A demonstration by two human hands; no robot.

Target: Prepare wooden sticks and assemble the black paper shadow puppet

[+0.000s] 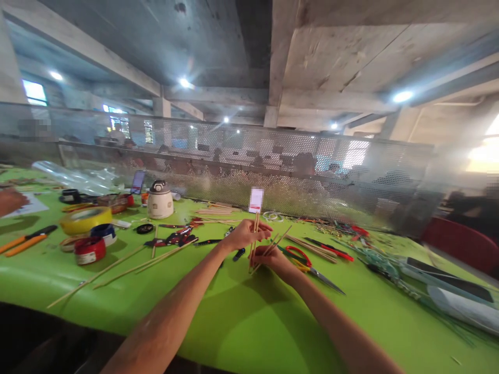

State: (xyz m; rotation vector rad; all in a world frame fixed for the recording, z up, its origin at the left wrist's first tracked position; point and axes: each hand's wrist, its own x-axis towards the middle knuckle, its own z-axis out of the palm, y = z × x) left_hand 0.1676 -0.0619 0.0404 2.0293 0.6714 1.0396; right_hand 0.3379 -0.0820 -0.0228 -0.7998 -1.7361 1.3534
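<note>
From the head camera, two bare arms reach out over a bright green table (249, 322). The left hand (244, 235) is curled shut around a small bunch of thin wooden sticks (255, 240). The sticks stand almost straight up, and their bottom ends rest near the table top. The right hand (275, 258) sits just below and to the right of the left hand. Its fingers are closed around the lower part of the same sticks, and a few sticks fan out up and to the right from it.

Just to the right of the hands lie scissors with red and yellow handles (307, 262). Past the scissors lies a loose pile of more thin sticks (310, 246). To the left of the hands, long thin sticks (128, 267) lie flat on the table. Farther left sit a yellow roll of tape (84, 219), a red roll of tape (89, 250) and orange-handled pliers (25, 240). Behind the hands stands a small white card (256, 200), and behind that a grey metal mesh fence (273, 166).
</note>
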